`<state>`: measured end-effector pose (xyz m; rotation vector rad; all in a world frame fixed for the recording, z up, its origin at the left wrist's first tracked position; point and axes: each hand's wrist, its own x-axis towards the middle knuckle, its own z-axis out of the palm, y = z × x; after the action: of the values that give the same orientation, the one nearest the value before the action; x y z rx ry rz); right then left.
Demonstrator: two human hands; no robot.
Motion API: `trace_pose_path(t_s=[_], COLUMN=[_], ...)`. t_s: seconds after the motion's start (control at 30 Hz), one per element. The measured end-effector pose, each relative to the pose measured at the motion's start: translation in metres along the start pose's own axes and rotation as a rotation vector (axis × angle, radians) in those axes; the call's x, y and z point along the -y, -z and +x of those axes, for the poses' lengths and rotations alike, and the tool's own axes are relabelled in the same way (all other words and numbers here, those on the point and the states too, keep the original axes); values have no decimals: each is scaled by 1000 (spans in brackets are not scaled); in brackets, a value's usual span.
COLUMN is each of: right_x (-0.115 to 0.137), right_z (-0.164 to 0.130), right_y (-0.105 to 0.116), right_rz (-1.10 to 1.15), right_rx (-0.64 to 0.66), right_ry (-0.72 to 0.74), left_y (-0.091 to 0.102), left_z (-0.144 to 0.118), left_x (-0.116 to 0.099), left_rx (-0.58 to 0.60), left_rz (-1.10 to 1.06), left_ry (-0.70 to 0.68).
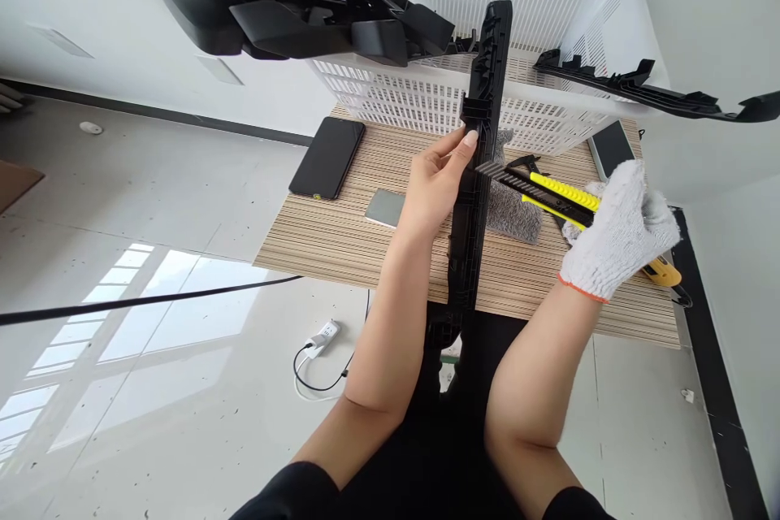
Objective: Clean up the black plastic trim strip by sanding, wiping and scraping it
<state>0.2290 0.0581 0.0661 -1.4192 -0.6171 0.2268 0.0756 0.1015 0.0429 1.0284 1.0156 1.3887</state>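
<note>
My bare left hand (439,172) pinches a long black plastic trim piece (491,73) near its middle, thumb on top. The piece stands lengthwise over the table, its lower end close to my body. My right hand (625,227), in a white knit glove with an orange cuff, grips a yellow and black utility knife (557,199). The knife's segmented blade is extended and points left, its tip at the edge of the trim piece just below my left fingers. From this angle I cannot tell whether the blade touches the plastic.
A white plastic basket (396,93) stands at the table's back, with black trim parts (341,24) across its left side and another trim strip (658,93) over its right. On the wooden table (317,236) lie a black tablet (327,157), a grey cloth (515,211) and a yellow tool (661,270).
</note>
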Motion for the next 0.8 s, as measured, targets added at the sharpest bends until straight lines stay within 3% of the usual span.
trace_pose_path(t_s=[0.33, 0.8], right_x=[-2, 1], right_z=[0, -3], right_y=[2, 1], right_rz=[-31, -70], right_rx=[96, 50], right_ry=[-44, 27], left_y=[1, 1], left_z=[0, 0], left_x=[-1, 0], left_rx=[2, 20], left_rz=[6, -14], left_ry=[13, 14])
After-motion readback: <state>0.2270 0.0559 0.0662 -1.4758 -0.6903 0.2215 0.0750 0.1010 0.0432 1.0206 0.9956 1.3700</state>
